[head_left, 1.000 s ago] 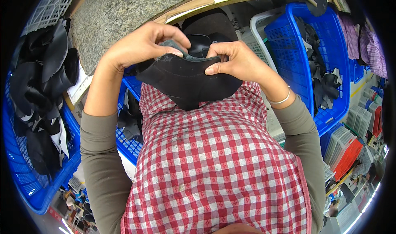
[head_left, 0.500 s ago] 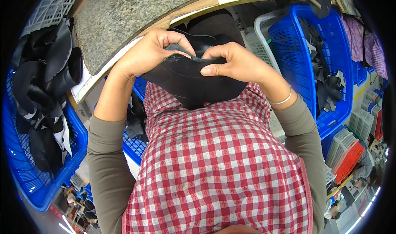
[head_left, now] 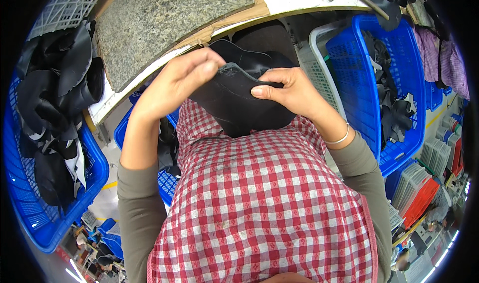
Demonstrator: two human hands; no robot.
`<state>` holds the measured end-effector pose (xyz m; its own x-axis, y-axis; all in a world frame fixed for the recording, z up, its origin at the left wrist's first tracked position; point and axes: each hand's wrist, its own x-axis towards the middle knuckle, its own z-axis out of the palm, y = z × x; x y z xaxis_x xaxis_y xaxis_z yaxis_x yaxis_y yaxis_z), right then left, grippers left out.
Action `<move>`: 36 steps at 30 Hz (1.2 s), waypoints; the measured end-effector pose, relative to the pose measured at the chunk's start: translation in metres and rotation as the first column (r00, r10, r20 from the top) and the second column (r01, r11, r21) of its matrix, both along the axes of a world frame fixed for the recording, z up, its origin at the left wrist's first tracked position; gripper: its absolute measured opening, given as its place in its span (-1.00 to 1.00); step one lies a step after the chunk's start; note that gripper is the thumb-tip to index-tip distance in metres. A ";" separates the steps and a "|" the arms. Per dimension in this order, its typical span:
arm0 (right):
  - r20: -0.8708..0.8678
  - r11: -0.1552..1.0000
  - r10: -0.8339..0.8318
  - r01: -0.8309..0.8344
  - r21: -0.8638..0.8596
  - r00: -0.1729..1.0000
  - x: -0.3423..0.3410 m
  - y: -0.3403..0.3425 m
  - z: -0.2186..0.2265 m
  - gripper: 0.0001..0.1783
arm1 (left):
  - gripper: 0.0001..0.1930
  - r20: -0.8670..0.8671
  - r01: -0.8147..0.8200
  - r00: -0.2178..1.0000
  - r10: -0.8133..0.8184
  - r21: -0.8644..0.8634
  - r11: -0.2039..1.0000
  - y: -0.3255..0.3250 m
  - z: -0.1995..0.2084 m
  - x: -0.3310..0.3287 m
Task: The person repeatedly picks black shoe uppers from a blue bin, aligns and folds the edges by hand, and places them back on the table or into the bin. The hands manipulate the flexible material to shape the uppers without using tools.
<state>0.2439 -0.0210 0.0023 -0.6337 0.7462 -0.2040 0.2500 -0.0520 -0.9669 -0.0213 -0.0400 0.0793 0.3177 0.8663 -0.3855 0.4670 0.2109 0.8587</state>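
Observation:
A black leather shoe upper hangs above my lap, its dull side toward me and a thin raised line running across it. Behind its top edge shows a glossier black part. My right hand pinches the right of that edge, thumb on the near side and fingers behind. At the upper left corner my left hand is closed on the edge, its fingertips slightly blurred and partly hidden. A checked red and white apron lies below the piece.
A worktable with a grey stone slab stands ahead on the left. At the left, a blue basket is heaped with black leather pieces. Another blue basket with dark scraps stands at the right, beside a white crate.
My left hand has moved from the middle of the edge to its left corner, thumb and fingers closer together. The upper's edge now stands higher at the left. My right hand keeps its pinch.

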 end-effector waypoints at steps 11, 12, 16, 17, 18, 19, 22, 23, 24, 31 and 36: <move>0.180 0.838 0.201 -0.264 0.477 0.963 -0.036 0.007 0.025 -0.58 | -0.70 0.056 -0.206 0.978 0.200 0.148 0.967 -0.042 -0.013 0.004; 0.190 0.846 0.196 -0.264 0.464 0.962 -0.038 0.006 0.026 -0.59 | -0.72 0.065 -0.214 0.976 0.206 0.159 0.964 -0.042 -0.012 0.004; 0.160 0.843 0.190 -0.244 0.480 0.969 -0.040 0.002 0.025 -0.60 | -0.77 0.074 -0.228 0.973 0.219 0.132 0.965 -0.043 -0.012 0.004; 0.152 0.839 0.188 -0.239 0.490 0.970 -0.039 0.001 0.024 -0.60 | -0.77 0.089 -0.225 0.973 0.214 0.134 0.965 -0.042 -0.013 0.003; 0.157 0.835 0.175 -0.230 0.499 0.972 -0.038 0.000 0.023 -0.61 | -0.77 0.099 -0.223 0.972 0.213 0.112 0.968 -0.043 -0.014 0.002; 0.160 0.831 0.163 -0.223 0.509 0.973 -0.037 -0.001 0.022 -0.61 | -0.77 0.133 -0.221 0.969 0.206 0.110 0.969 -0.043 -0.015 0.000; 0.215 0.856 0.116 -0.207 0.473 0.970 -0.033 -0.004 0.022 -0.62 | -0.80 0.015 -0.208 0.978 0.208 0.116 0.971 -0.047 -0.017 -0.002; 0.261 0.875 0.089 -0.201 0.441 0.961 -0.033 -0.004 0.022 -0.62 | -0.81 0.021 -0.220 0.975 0.219 0.109 0.969 -0.049 -0.018 -0.002; 0.234 0.875 0.109 -0.205 0.440 0.966 -0.032 -0.004 0.022 -0.63 | -0.82 0.041 -0.236 0.972 0.233 0.117 0.965 -0.050 -0.018 -0.001; 0.196 0.879 0.206 -0.269 0.394 0.959 -0.032 0.000 0.027 -0.66 | -0.84 0.116 -0.230 0.968 0.221 0.081 0.970 -0.053 -0.021 -0.002; 0.211 0.874 0.204 -0.275 0.401 0.956 -0.032 0.000 0.027 -0.69 | -0.78 0.138 -0.247 0.963 0.232 0.108 0.963 -0.051 -0.021 0.002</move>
<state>0.2118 -0.0211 0.0289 -0.7902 0.6126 -0.0159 0.3520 0.4325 -0.8301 -0.0197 -0.0906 0.0581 0.1334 0.9610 -0.2422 0.3051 0.1927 0.9326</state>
